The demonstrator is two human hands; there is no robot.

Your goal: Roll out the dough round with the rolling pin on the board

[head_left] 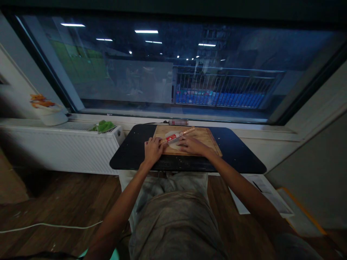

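Note:
A rolling pin [173, 137] with a red label lies slantwise over a flat, pale round of dough [175, 144]. Under the dough is a wooden cutting board [214, 142]. My left hand [153, 150] is closed round the pin's near left end, at the board's left edge. From the right, my right hand [193, 146] reaches over the board with its fingers apart, their tips at the dough's right side just below the pin. Part of the dough is hidden by the pin and my fingers.
The board rests on a black table [238, 155] against the window sill. A small dark box [178, 122] with a cable lies behind it. Left stands a white radiator [67, 150] bearing a green cloth [103, 126] and a white pot [51, 113]. A white cable [54, 225] crosses the floor.

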